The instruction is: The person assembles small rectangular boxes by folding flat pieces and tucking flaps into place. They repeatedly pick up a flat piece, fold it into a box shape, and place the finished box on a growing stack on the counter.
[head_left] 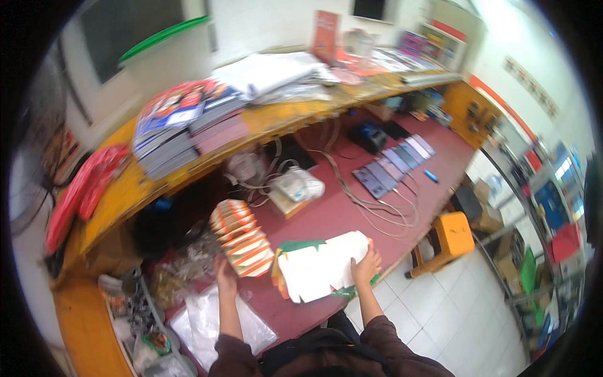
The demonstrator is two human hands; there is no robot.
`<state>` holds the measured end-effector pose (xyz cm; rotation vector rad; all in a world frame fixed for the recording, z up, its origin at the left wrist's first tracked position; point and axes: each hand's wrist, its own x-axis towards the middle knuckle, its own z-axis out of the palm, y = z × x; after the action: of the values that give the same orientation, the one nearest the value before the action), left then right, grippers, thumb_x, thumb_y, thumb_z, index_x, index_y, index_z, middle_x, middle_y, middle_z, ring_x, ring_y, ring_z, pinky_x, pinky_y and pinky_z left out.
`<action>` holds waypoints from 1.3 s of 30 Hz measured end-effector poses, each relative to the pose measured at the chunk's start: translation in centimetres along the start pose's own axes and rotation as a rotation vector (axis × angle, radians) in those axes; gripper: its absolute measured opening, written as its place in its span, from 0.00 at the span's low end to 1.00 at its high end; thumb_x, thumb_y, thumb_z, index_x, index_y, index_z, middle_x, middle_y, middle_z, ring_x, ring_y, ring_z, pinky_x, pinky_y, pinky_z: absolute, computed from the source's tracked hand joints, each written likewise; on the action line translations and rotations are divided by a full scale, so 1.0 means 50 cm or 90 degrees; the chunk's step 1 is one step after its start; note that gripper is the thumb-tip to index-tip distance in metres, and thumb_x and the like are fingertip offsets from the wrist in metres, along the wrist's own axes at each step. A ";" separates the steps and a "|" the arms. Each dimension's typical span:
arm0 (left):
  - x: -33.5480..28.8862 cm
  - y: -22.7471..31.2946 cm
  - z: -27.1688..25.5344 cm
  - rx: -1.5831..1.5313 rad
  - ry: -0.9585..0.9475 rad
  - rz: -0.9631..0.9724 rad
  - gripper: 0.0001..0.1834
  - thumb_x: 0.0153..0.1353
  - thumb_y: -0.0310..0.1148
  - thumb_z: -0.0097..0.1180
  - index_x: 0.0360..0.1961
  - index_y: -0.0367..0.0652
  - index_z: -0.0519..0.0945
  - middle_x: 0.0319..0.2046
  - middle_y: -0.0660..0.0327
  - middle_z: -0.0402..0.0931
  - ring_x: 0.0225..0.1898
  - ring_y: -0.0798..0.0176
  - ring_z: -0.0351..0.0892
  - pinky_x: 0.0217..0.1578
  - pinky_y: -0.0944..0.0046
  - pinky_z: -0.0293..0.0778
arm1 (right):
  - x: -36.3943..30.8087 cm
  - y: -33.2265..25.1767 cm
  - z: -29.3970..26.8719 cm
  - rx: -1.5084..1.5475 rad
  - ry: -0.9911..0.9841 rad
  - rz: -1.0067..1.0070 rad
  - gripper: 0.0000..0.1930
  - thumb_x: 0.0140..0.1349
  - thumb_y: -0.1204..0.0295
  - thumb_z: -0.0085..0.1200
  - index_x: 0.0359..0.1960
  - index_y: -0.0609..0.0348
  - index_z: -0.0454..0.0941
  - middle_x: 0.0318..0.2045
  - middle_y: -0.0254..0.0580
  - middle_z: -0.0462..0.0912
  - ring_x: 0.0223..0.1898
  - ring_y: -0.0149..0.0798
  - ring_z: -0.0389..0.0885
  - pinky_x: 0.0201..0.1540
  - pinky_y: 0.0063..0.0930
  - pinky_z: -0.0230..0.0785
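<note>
While the right hand (pixel 365 267) is resting on the right end of a loose stack of flat white notched card sheets with green and yellow edging (pixel 320 267), its fingers are lying partly spread at the rim, apparently keeping the layers from sliding; whether they are pinching the card underneath, I cannot tell. That stack is lying flat on the dark red counter (pixel 314 229) close to the body, presumably so that both arms are reaching it easily. At about 10 o'clock from it, a ridged row of orange-and-white striped folded card pieces (pixel 242 239) is sitting just beside it, probably nested together to save room. The left hand (pixel 226 276) is hovering at the row's near left side, its fingers looking slightly bent; blur is hiding how far open they are and whether they are touching the card, but no held thing is showing. Toward 8 o'clock, crumpled clear plastic bags (pixel 220 320) are lying near the left forearm, seemingly within easy reach. Around 1 o'clock, a row of flat rectangular dark and lilac phone-like devices (pixel 396 161) is lying well apart, perhaps lined up for easy viewing.
</note>
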<state>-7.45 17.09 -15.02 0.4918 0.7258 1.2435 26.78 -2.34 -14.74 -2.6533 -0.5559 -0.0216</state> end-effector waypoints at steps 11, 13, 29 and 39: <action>-0.263 -0.315 0.250 1.112 -0.698 0.293 0.28 0.52 0.42 0.58 0.55 0.46 0.68 0.58 0.44 0.60 0.60 0.40 0.57 0.57 0.39 0.54 | -0.024 0.139 0.065 0.101 0.029 -0.252 0.17 0.59 0.65 0.47 0.48 0.59 0.68 0.44 0.55 0.75 0.45 0.53 0.75 0.48 0.45 0.65; -0.243 -0.339 0.229 1.214 -0.725 0.258 0.33 0.54 0.46 0.56 0.60 0.47 0.65 0.63 0.42 0.53 0.64 0.36 0.50 0.58 0.32 0.48 | -0.012 0.116 0.035 0.194 -0.100 -0.140 0.12 0.60 0.64 0.47 0.38 0.61 0.70 0.36 0.56 0.78 0.38 0.54 0.77 0.42 0.45 0.68; -0.317 -0.146 0.431 0.490 -0.451 -0.132 0.21 0.68 0.40 0.43 0.49 0.31 0.69 0.40 0.52 0.75 0.42 0.61 0.77 0.39 0.65 0.74 | -0.205 -0.003 -0.315 0.395 0.179 -0.416 0.22 0.51 0.72 0.56 0.50 0.61 0.69 0.48 0.43 0.73 0.52 0.46 0.70 0.53 0.37 0.65; -0.349 -0.162 0.438 0.368 -0.539 -0.222 0.17 0.66 0.34 0.47 0.47 0.29 0.74 0.42 0.49 0.74 0.40 0.59 0.77 0.35 0.61 0.79 | -0.211 0.035 -0.415 0.445 0.268 -0.468 0.17 0.52 0.76 0.56 0.45 0.54 0.74 0.48 0.38 0.76 0.47 0.41 0.77 0.41 0.31 0.74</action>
<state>11.32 -0.80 -1.73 1.2131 0.3923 0.3930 19.23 -16.38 2.35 -1.6017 -1.1062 -0.4902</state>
